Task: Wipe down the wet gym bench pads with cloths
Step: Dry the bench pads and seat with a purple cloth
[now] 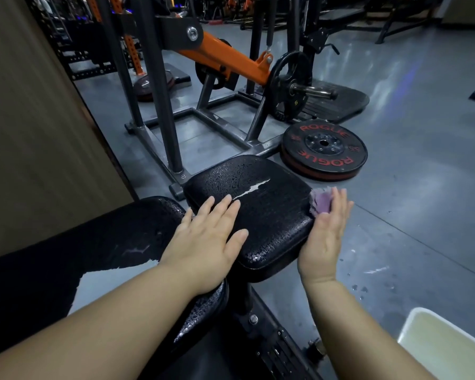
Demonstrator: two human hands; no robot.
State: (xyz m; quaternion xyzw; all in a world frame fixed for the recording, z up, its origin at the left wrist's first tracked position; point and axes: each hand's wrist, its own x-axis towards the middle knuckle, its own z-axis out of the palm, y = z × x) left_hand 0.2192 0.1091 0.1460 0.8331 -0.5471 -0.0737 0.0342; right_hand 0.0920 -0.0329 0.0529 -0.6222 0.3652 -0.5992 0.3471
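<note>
The left hand lay flat, fingers straight and spread, on the near part of the black seat pad, which was beaded with water and torn across its top. The right hand, fingers straight, pressed a purple cloth against the pad's right edge; its thumb seemed hidden. A torn back pad sat just left, and a Rogue bumper plate lay on the floor beyond.

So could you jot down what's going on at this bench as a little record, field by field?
seat pad: black, beaded with water, torn strip on top
left hand: flat on the pad's top, fingers straight
right hand: presses the purple cloth against the pad's right edge
weight plate: lies flat on the floor beyond the pad
</note>
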